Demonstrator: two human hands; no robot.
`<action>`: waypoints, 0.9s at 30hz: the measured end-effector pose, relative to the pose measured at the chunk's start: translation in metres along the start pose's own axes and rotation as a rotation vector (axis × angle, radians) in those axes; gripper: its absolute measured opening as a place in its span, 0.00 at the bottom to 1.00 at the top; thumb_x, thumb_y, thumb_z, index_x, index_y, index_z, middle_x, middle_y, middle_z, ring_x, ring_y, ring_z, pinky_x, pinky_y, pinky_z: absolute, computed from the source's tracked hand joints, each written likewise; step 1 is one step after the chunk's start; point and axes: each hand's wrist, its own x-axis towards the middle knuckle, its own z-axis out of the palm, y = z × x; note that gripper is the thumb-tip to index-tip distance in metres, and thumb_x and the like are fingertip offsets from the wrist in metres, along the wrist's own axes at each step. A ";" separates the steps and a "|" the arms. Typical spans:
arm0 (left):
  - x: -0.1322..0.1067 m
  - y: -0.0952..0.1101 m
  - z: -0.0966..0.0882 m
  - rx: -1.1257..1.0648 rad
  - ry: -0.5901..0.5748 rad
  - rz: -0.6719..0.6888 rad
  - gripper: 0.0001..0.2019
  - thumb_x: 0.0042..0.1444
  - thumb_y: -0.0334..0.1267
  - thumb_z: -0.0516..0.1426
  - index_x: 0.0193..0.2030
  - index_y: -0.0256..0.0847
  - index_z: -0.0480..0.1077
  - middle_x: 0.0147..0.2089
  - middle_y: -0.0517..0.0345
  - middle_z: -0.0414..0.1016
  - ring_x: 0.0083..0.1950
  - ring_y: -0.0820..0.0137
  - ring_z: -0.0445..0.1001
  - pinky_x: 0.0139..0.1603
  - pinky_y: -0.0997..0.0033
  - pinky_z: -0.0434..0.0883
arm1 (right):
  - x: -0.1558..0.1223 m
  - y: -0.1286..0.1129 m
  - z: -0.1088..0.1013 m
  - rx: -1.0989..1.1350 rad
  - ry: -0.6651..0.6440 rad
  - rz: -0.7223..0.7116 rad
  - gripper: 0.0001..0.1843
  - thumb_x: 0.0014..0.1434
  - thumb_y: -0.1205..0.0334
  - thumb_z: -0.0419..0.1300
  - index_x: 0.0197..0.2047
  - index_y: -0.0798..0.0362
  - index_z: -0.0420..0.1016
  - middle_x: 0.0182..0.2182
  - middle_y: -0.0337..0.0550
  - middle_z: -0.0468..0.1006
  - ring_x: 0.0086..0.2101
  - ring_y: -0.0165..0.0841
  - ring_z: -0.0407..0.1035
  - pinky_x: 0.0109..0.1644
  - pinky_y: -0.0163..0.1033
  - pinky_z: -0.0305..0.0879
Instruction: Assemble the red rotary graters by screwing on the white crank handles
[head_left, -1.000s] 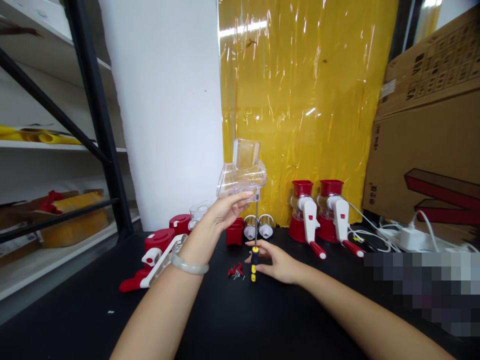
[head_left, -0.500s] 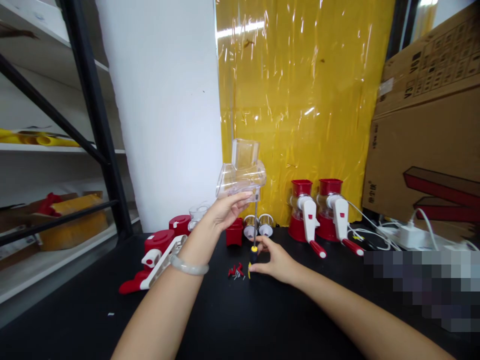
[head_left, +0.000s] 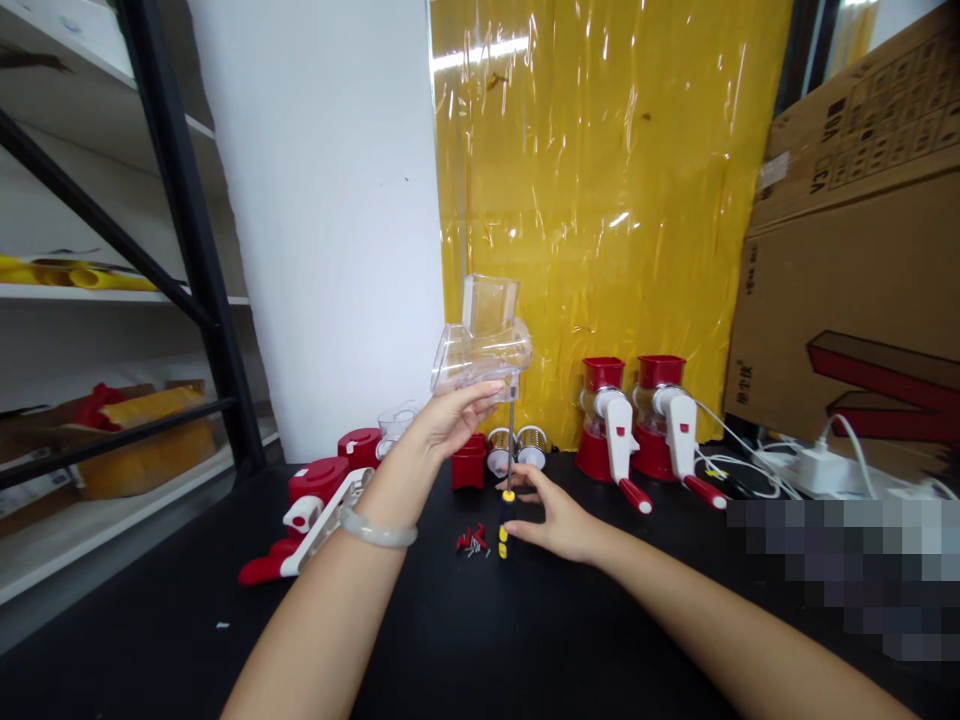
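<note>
My left hand (head_left: 461, 418) is closed around the lower part of a clear plastic grater housing (head_left: 484, 350) and holds it up above the table. From below, a long-shafted screwdriver (head_left: 503, 535) with a yellow and black handle points upright, its tip inside the housing's underside. The fingers of my right hand (head_left: 551, 515) are at the screwdriver's handle, thumb against it and fingertips partly behind the shaft. Beneath them on the black table lies a small pile of red plastic parts and screws (head_left: 472, 541). Whatever the tip meets is hidden.
Behind my hands stand a red hopper (head_left: 468, 462) and metal grater drums (head_left: 532, 447). Two assembled red-and-white drum graters (head_left: 604, 420) are at the back right, beside white cables (head_left: 780, 478) and a large carton (head_left: 855, 260). Red grater bases (head_left: 319, 480) with a crank lie left.
The screwdriver handle has turned, showing more yellow, and my right hand's fingers have loosened and shifted on it. My left hand and the clear housing stay nearly still.
</note>
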 end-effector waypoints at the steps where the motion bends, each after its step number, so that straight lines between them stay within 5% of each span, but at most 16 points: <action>1: 0.000 0.000 0.000 0.003 0.006 0.000 0.11 0.44 0.28 0.70 0.36 0.37 0.81 0.38 0.55 0.84 0.40 0.70 0.81 0.53 0.69 0.71 | 0.000 0.001 0.000 0.043 -0.034 -0.018 0.38 0.55 0.56 0.68 0.65 0.50 0.58 0.50 0.49 0.76 0.56 0.40 0.71 0.64 0.54 0.63; 5: 0.001 -0.001 -0.001 0.012 0.016 -0.006 0.11 0.43 0.28 0.70 0.36 0.37 0.81 0.38 0.56 0.84 0.40 0.71 0.81 0.51 0.70 0.72 | 0.001 0.001 0.003 -0.067 0.060 0.029 0.38 0.51 0.54 0.71 0.62 0.52 0.63 0.36 0.40 0.75 0.44 0.39 0.75 0.61 0.55 0.66; 8: 0.001 -0.001 -0.001 0.003 0.006 0.001 0.12 0.42 0.28 0.70 0.37 0.36 0.81 0.38 0.54 0.84 0.40 0.70 0.81 0.52 0.69 0.71 | 0.000 -0.002 0.001 -0.145 0.140 0.046 0.42 0.45 0.52 0.75 0.61 0.51 0.65 0.47 0.48 0.75 0.53 0.44 0.71 0.62 0.57 0.65; 11: 0.001 -0.001 -0.001 -0.003 0.012 0.007 0.12 0.42 0.28 0.71 0.36 0.36 0.81 0.39 0.53 0.84 0.40 0.70 0.81 0.52 0.68 0.71 | -0.002 -0.004 0.001 -0.012 0.034 -0.011 0.40 0.52 0.56 0.71 0.64 0.49 0.60 0.54 0.51 0.73 0.59 0.42 0.69 0.65 0.55 0.62; 13: 0.001 -0.001 -0.001 -0.001 0.015 0.008 0.12 0.42 0.28 0.71 0.36 0.36 0.81 0.39 0.53 0.84 0.40 0.70 0.81 0.51 0.69 0.71 | -0.001 -0.004 0.003 0.048 -0.027 -0.026 0.37 0.56 0.59 0.67 0.65 0.49 0.59 0.46 0.46 0.77 0.53 0.39 0.73 0.65 0.54 0.62; 16: 0.000 -0.001 0.000 0.007 0.010 0.011 0.13 0.41 0.28 0.71 0.37 0.36 0.81 0.39 0.53 0.84 0.40 0.70 0.81 0.50 0.70 0.72 | 0.000 -0.005 0.005 -0.080 0.066 0.042 0.36 0.51 0.55 0.72 0.60 0.52 0.65 0.34 0.39 0.75 0.43 0.40 0.75 0.59 0.55 0.67; 19: 0.000 0.000 0.000 0.018 0.001 0.011 0.13 0.41 0.29 0.71 0.37 0.36 0.81 0.39 0.53 0.84 0.41 0.70 0.81 0.50 0.71 0.72 | 0.000 -0.008 0.003 -0.182 0.159 0.068 0.41 0.44 0.51 0.76 0.57 0.53 0.67 0.43 0.47 0.75 0.49 0.45 0.72 0.59 0.56 0.67; 22: 0.000 0.000 0.000 0.017 0.002 0.007 0.12 0.42 0.29 0.71 0.37 0.36 0.81 0.39 0.54 0.84 0.40 0.71 0.81 0.50 0.71 0.72 | -0.002 -0.011 0.000 -0.044 0.056 -0.001 0.38 0.52 0.54 0.71 0.62 0.51 0.62 0.53 0.53 0.74 0.57 0.43 0.69 0.63 0.55 0.64; 27: 0.000 -0.001 0.000 0.008 -0.014 0.014 0.12 0.44 0.28 0.70 0.37 0.37 0.80 0.38 0.55 0.84 0.41 0.70 0.81 0.54 0.68 0.71 | -0.002 -0.010 0.003 -0.010 -0.004 -0.003 0.32 0.56 0.58 0.67 0.62 0.52 0.63 0.37 0.43 0.78 0.45 0.40 0.76 0.60 0.55 0.66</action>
